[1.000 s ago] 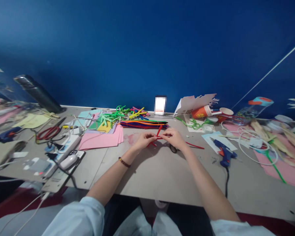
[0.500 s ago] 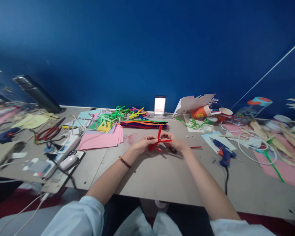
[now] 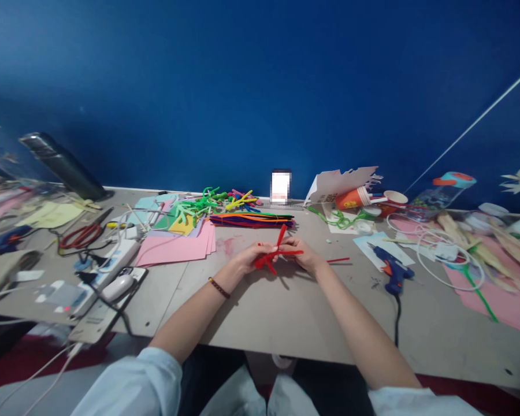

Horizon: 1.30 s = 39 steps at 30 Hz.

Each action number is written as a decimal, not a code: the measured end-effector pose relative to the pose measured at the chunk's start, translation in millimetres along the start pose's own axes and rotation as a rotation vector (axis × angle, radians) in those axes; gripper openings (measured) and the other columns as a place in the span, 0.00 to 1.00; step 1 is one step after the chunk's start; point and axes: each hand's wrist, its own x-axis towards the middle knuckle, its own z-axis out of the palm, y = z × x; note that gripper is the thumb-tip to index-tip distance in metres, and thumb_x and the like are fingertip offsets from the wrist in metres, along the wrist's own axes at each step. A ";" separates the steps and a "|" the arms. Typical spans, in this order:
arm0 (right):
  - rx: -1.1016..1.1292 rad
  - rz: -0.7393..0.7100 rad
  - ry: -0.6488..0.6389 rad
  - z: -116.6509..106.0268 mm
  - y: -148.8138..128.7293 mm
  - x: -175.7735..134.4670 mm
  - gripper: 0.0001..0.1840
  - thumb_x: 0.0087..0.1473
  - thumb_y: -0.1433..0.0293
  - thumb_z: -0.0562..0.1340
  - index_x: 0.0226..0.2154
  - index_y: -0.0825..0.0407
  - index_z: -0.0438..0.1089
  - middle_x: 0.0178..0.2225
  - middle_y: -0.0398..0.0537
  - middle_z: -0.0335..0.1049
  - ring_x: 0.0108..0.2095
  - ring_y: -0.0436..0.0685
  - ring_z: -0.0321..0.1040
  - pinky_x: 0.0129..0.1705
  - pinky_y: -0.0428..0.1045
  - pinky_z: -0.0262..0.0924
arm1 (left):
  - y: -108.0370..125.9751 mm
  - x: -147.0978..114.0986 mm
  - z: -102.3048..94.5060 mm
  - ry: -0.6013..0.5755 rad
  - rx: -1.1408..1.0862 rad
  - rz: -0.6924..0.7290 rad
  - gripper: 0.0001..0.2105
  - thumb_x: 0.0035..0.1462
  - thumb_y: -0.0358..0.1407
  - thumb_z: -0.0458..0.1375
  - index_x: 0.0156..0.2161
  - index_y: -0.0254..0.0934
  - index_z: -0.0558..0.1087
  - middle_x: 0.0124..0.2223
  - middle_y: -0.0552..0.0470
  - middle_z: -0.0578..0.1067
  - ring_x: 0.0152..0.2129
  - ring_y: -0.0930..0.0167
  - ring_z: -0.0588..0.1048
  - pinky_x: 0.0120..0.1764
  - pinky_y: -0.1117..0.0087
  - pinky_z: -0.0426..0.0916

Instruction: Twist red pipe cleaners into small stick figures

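Far left: dark metal flask (image 3: 63, 164) lying tilted at back of grey tabletop (image 3: 277, 315). Nearer: coil of red cable (image 3: 80, 236), white power strip w/ plugs (image 3: 112, 263), white computer mouse (image 3: 118, 286) just beside it. Stack of pink paper sheets (image 3: 177, 248) lies left of centre, w/ heap of green & yellow pipe cleaners (image 3: 208, 202) behind it & a flat bundle of mixed-colour pipe cleaners (image 3: 251, 219) to its right, at back.

Centre: left hand (image 3: 251, 256), beaded bracelet on wrist, and right hand (image 3: 300, 254) meet over the table, both pinched shut on the twisted red pipe-cleaner figure (image 3: 274, 254). Figure sits betw. the 2 hands, just above the table surface; one red end sticks up, one points right, short ends hang below. Exact finger contact too small to make out.

Right of hands: loose red pipe-cleaner piece (image 3: 338, 260) flat on table, apart from right hand. Further right: blue glue gun w/ orange trigger (image 3: 390, 270), black cord running toward front edge. Behind: orange paper cup on its side (image 3: 350, 198), white cut paper sheet (image 3: 342, 180). Far right: loop of white cord (image 3: 450, 263), pink paper (image 3: 502, 300), clear plastic bottle w/ teal cap (image 3: 446, 190).
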 end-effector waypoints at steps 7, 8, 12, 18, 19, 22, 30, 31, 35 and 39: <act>0.104 -0.063 0.211 0.2 2.9 5.6 0.17 0.33 0.60 0.71 0.25 0.53 0.72 0.19 0.38 0.66 0.16 0.43 0.48 0.19 0.44 0.40 | 4.2 0.8 5.1 0.210 0.408 0.365 0.23 0.46 0.45 0.64 0.46 0.36 0.71 0.42 0.42 0.74 0.35 0.66 0.74 0.37 0.64 0.69; 0.113 -0.069 0.237 0.1 3.4 7.0 0.17 0.33 0.60 0.71 0.25 0.53 0.71 0.18 0.37 0.65 0.15 0.43 0.47 0.19 0.44 0.40 | 5.0 0.5 5.4 0.296 0.544 0.487 0.26 0.47 0.44 0.63 0.50 0.37 0.68 0.47 0.41 0.72 0.39 0.65 0.73 0.40 0.63 0.69; 0.132 -0.070 0.354 4.9 3.4 10.3 0.20 0.31 0.58 0.72 0.24 0.53 0.69 0.16 0.36 0.62 0.15 0.43 0.48 0.19 0.44 0.42 | 5.0 -0.7 6.9 0.553 1.142 0.854 0.26 0.49 0.42 0.63 0.53 0.37 0.64 0.53 0.41 0.68 0.49 0.63 0.67 0.50 0.59 0.63; 0.075 -0.122 0.374 23.7 1.5 7.2 0.22 0.31 0.54 0.71 0.22 0.54 0.68 0.15 0.37 0.62 0.16 0.44 0.50 0.20 0.44 0.44 | 1.8 -2.7 13.0 0.638 1.548 0.898 0.08 0.52 0.36 0.60 0.38 0.37 0.72 0.37 0.46 0.75 0.39 0.65 0.71 0.42 0.63 0.63; 0.077 -0.119 0.370 25.8 1.8 6.9 0.22 0.31 0.54 0.71 0.21 0.54 0.68 0.15 0.37 0.61 0.16 0.44 0.50 0.19 0.44 0.44 | 2.0 -3.3 13.5 0.657 1.562 0.901 0.05 0.53 0.35 0.59 0.36 0.37 0.73 0.36 0.47 0.76 0.37 0.66 0.72 0.42 0.63 0.63; 0.067 -0.105 0.387 27.7 4.4 8.3 0.23 0.32 0.53 0.70 0.20 0.53 0.66 0.13 0.36 0.58 0.15 0.45 0.49 0.19 0.45 0.43 | 3.1 -4.3 13.4 0.714 1.561 0.925 0.05 0.56 0.32 0.55 0.33 0.38 0.74 0.34 0.48 0.77 0.36 0.67 0.72 0.41 0.63 0.61; 0.011 -0.135 0.431 23.4 11.8 14.9 0.25 0.32 0.50 0.69 0.24 0.53 0.67 0.14 0.35 0.58 0.15 0.45 0.48 0.19 0.45 0.41 | 3.3 -3.8 13.0 0.742 1.499 0.907 0.06 0.55 0.31 0.55 0.34 0.39 0.75 0.35 0.48 0.78 0.35 0.67 0.74 0.39 0.64 0.61; 0.014 -0.147 0.435 24.3 11.0 14.2 0.25 0.32 0.50 0.69 0.24 0.53 0.67 0.14 0.35 0.58 0.15 0.44 0.48 0.19 0.45 0.42 | 3.3 -4.0 13.2 0.743 1.498 0.906 0.06 0.54 0.31 0.55 0.34 0.39 0.75 0.35 0.48 0.78 0.35 0.67 0.74 0.39 0.63 0.62; 0.018 -0.182 0.401 27.1 6.7 10.2 0.22 0.35 0.53 0.69 0.25 0.53 0.67 0.13 0.34 0.55 0.16 0.44 0.48 0.19 0.45 0.42 | 3.3 -4.8 13.9 0.728 1.433 0.920 0.05 0.53 0.32 0.56 0.32 0.38 0.75 0.36 0.47 0.78 0.34 0.68 0.75 0.41 0.63 0.63; -0.001 -0.199 0.359 22.9 7.8 9.3 0.19 0.39 0.55 0.67 0.28 0.53 0.69 0.13 0.33 0.54 0.16 0.45 0.48 0.19 0.45 0.43 | 3.9 -3.9 13.2 0.651 1.171 0.804 0.06 0.54 0.34 0.55 0.32 0.38 0.75 0.34 0.48 0.78 0.33 0.69 0.74 0.39 0.65 0.65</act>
